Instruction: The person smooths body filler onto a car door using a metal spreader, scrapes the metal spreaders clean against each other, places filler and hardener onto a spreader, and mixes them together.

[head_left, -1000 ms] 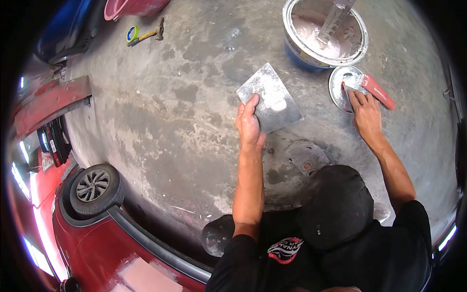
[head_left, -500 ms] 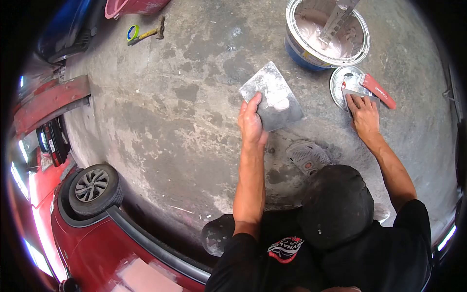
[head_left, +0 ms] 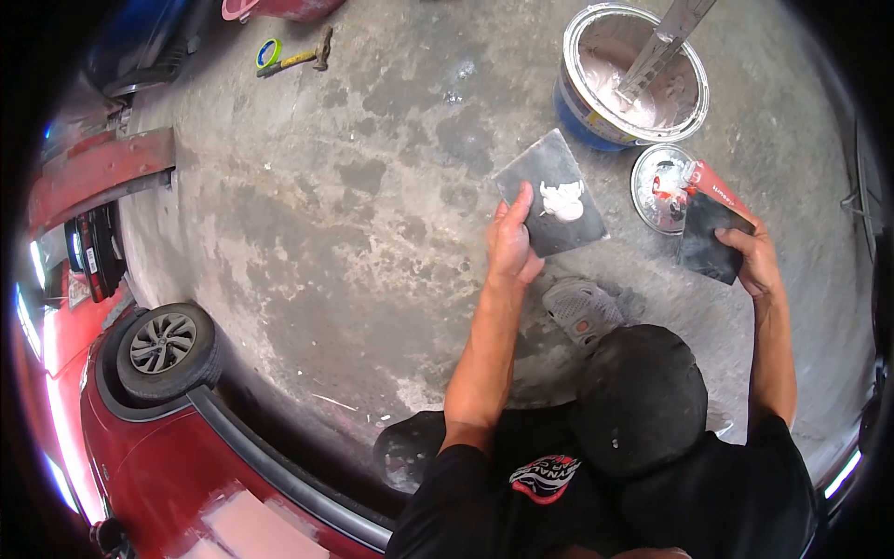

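My left hand (head_left: 510,244) grips a flat dark square plate (head_left: 542,170), its thumb on top. A dab of white putty (head_left: 562,201) sits on the plate. In my right hand (head_left: 760,265) is a thin dark square spreader (head_left: 715,244), pinched at its right edge. Just beyond the spreader lies a round metal lid (head_left: 646,211) smeared with red and whitish paste. A red tube (head_left: 715,183) rests across the lid's right side, partly covered by the spreader. Behind the lid stands an open bucket (head_left: 585,119) of pale putty with a flat stirring stick (head_left: 667,41) in it.
On the stained concrete floor (head_left: 307,233) lie a hammer (head_left: 300,58) and a roll of green tape (head_left: 268,54). A pink basin (head_left: 289,7) is at the top edge. A red car (head_left: 149,456) with filler patches stands at lower left. A clog (head_left: 582,307) is near my knees.
My right hand has drawn back from the lid toward me, lifting the spreader and turning its dark face into view. The plate in my left hand has shifted right in the picture.
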`<state>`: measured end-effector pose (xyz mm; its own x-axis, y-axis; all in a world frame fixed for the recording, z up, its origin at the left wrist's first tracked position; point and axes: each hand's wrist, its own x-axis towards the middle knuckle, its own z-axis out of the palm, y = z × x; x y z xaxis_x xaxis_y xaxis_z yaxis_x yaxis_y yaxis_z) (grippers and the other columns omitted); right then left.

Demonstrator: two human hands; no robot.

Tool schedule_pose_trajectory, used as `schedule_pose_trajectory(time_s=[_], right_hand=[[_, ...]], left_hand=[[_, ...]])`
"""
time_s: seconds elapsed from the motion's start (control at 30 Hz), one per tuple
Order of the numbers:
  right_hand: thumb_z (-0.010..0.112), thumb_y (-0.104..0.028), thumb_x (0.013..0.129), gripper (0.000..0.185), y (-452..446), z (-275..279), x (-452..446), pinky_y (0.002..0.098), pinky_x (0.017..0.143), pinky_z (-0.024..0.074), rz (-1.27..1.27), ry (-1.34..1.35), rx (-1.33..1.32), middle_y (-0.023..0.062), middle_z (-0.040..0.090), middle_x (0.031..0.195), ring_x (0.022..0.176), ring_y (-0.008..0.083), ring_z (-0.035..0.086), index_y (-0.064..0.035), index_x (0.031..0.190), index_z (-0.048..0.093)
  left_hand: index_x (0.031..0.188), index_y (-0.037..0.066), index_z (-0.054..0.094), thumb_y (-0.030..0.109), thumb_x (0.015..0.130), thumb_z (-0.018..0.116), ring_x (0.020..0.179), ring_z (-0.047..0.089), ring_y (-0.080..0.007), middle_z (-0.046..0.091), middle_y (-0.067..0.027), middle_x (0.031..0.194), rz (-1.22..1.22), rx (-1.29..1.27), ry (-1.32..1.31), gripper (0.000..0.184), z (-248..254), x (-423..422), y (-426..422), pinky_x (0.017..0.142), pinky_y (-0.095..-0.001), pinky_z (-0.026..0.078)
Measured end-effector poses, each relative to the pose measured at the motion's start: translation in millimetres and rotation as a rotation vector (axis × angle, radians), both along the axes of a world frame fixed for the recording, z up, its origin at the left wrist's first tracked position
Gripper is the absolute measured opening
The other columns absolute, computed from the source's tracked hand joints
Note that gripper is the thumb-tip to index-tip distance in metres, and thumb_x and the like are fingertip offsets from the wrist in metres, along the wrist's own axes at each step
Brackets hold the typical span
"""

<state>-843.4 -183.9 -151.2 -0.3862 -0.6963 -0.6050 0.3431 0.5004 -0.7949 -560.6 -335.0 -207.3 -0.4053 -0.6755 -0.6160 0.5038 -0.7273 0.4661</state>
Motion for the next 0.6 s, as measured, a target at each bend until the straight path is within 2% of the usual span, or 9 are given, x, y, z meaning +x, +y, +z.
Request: schedule_pose_trajectory(time_s=[0.17,0.27,0.33,0.37,0.4,0.47,0.5,0.6], right_hand=[[0.062,-0.004,0.069,0.045,-0.9,30.8,-9.9,0.0273,0.084,0.0467,0.058,-0.066,-0.079,0.008,0.067,0.099,0.086,0.016,0.062,0.0053,0.113,0.06],[0.063,-0.007,0.069,0.043,-11.7,58.1,-2.3,0.0296,0.085,0.0458,0.207,0.014,-0.08,0.0086,0.065,0.1,0.091,0.0176,0.06,0.0053,0.11,0.061],[0.055,0.001,0.07,0.038,-28.6,81.8,9.7,0.03,0.091,0.0434,0.579,0.291,-0.213,0.0109,0.065,0.101,0.097,0.0194,0.059,0.0057,0.107,0.063],[0.055,0.006,0.065,0.042,-37.4,91.4,17.1,0.0359,0.093,0.0428,0.735,0.525,-0.283,0.0121,0.063,0.103,0.099,0.0251,0.059,0.0021,0.105,0.065],[0.055,0.006,0.065,0.042,-44.7,96.0,30.2,0.0359,0.093,0.0428,0.74,0.516,-0.3,0.0121,0.063,0.103,0.099,0.0251,0.059,0.0021,0.105,0.065],[0.058,0.009,0.057,0.051,-57.7,105.2,52.9,0.0434,0.093,0.0427,0.889,1.072,-0.572,0.0117,0.062,0.105,0.1,0.0311,0.057,-0.0018,0.106,0.065],[0.064,0.007,0.05,0.059,-61.4,103.5,61.2,0.0484,0.089,0.0428,0.935,1.204,-0.652,0.0101,0.06,0.108,0.1,0.0332,0.055,-0.0053,0.108,0.065],[0.066,-0.001,0.055,0.056,-66.7,94.7,79.4,0.0463,0.084,0.043,1.027,1.319,-0.715,0.0101,0.059,0.109,0.098,0.0312,0.054,-0.007,0.111,0.064]], left_hand=[[0.117,0.002,0.049,0.019,0.093,0.056,0.095,0.061,-0.0172,0.062,-0.0085,0.107,-0.056,-0.015,-0.079,0.03,8.8,-17.8,13.8,0.084,-0.0334,0.05],[0.12,0.003,0.049,0.017,0.093,0.054,0.097,0.059,-0.0147,0.061,-0.0069,0.109,-0.097,-0.04,-0.116,0.031,22.1,-22.5,19.9,0.086,-0.0304,0.048],[0.121,0.003,0.049,0.018,0.094,0.052,0.098,0.058,-0.0144,0.061,-0.006,0.109,-0.162,-0.133,0.048,0.031,31.7,-22.9,20.6,0.089,-0.0292,0.046],[0.121,0.003,0.05,0.018,0.095,0.05,0.098,0.058,-0.0129,0.061,-0.0049,0.108,-0.189,-0.136,0.013,0.03,29.5,-21.3,21.7,0.09,-0.0282,0.044],[0.121,0.003,0.05,0.018,0.095,0.05,0.098,0.058,-0.0129,0.061,-0.0049,0.108,-0.18,-0.146,-0.002,0.03,33.2,-18.3,20.8,0.09,-0.0282,0.044],[0.12,0.003,0.051,0.017,0.095,0.048,0.097,0.058,-0.0118,0.062,-0.0045,0.108,-0.188,-0.276,0.036,0.028,46.7,-16.3,16.3,0.087,-0.0277,0.045],[0.118,0.003,0.052,0.016,0.095,0.048,0.095,0.058,-0.0114,0.062,-0.0045,0.107,-0.138,-0.288,0.05,0.027,52.3,-15.6,15.3,0.086,-0.0271,0.045],[0.118,0.003,0.051,0.015,0.094,0.048,0.094,0.06,-0.0137,0.062,-0.0063,0.106,-0.017,-0.267,0.02,0.027,67.1,-11.1,11.1,0.084,-0.0281,0.047]])
